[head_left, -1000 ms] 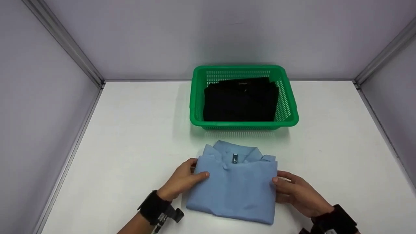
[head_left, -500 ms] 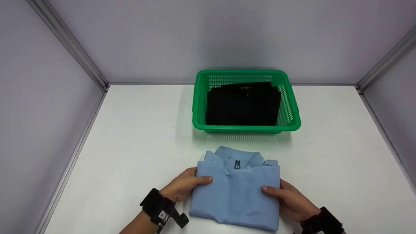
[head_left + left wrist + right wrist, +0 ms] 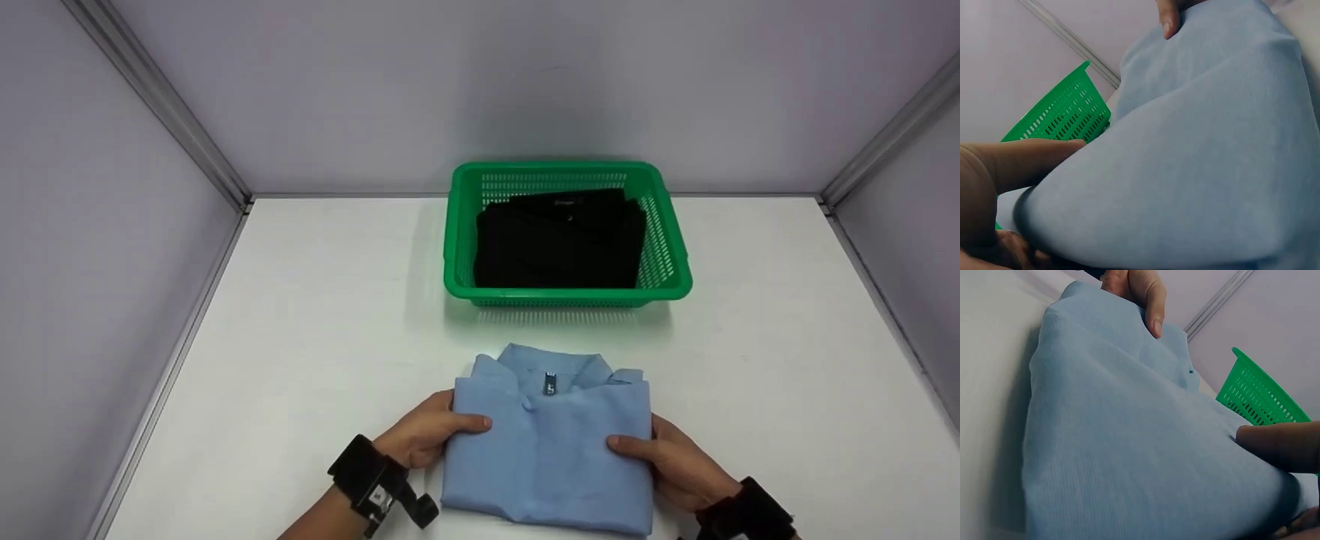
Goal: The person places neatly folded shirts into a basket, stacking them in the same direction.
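A light blue collared shirt (image 3: 551, 457), folded into a neat rectangle, lies near the front of the white table with its collar toward the back. My left hand (image 3: 431, 429) grips its left edge, thumb on top and fingers underneath. At the opposite edge my right hand (image 3: 682, 465) pinches the shirt in the same way. Both wrist views show the thumb pressing on the cloth (image 3: 1174, 163) while the fingers below are mostly hidden. In the right wrist view the shirt (image 3: 1112, 433) bulges between the two hands.
Behind the shirt stands a green plastic basket (image 3: 566, 295) with folded black clothing (image 3: 559, 244) inside. Grey-white panels (image 3: 360, 90) enclose the white table (image 3: 322, 300) at the back and both sides.
My right hand has moved inward, its thumb now farther over the shirt and its fingers beneath. The left thumb has shifted slightly inward too. The whole scene sits a little lower in view.
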Demonstrator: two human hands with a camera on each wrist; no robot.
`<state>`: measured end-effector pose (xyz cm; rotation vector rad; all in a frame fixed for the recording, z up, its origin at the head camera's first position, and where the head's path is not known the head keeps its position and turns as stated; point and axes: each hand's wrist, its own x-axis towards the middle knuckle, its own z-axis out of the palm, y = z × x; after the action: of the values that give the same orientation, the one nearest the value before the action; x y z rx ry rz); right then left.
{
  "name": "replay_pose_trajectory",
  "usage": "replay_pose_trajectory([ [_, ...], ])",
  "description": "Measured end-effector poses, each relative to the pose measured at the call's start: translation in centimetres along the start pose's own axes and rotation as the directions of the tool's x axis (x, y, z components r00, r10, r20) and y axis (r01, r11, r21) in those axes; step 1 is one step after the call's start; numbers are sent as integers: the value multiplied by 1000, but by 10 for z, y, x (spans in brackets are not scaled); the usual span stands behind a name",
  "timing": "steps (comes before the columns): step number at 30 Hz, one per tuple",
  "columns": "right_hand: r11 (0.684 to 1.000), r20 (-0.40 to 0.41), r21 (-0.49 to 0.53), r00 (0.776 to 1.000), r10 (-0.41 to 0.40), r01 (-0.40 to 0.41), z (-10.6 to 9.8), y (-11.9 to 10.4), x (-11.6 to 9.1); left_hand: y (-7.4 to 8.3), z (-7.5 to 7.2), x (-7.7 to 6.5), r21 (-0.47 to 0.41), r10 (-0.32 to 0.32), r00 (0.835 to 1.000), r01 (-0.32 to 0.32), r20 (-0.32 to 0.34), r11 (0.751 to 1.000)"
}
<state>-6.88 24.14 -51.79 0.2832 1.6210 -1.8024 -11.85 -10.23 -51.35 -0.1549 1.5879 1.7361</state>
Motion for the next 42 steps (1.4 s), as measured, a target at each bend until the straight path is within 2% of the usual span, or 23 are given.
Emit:
replay_pose_trajectory([
  [4, 1000, -4, -11, 1000, -10, 10, -1, -6, -6, 5, 3, -6, 13, 35, 999, -35, -12, 999],
  [8, 999, -6, -26, 999, -36, 36, -2, -16, -16, 18, 7, -14, 7, 71, 997, -71, 4, 997],
  [14, 996, -51, -59, 997, -65, 62, -2, -42, -32, 49, 14, -30, 18, 143, 988, -144, 49, 989],
  [21, 985, -66, -101, 987, -144, 137, -8, -82, -42, 92, 15, -34, 51, 212, 972, -218, 100, 975],
  [27, 971, -31, -120, 977, -212, 207, -19, -118, -38, 128, 16, -22, 58, 228, 970, -233, 82, 971],
  [33, 973, -29, -132, 981, -193, 188, -28, -152, -20, 158, 7, 1, 44, 218, 974, -220, 54, 974],
  [39, 980, -71, -108, 982, -174, 166, -33, -172, -2, 175, -5, 23, 6, 181, 983, -181, -8, 983],
  [42, 985, -100, -98, 984, -150, 141, -35, -180, 6, 178, -8, 32, -27, 183, 982, -185, -41, 982],
])
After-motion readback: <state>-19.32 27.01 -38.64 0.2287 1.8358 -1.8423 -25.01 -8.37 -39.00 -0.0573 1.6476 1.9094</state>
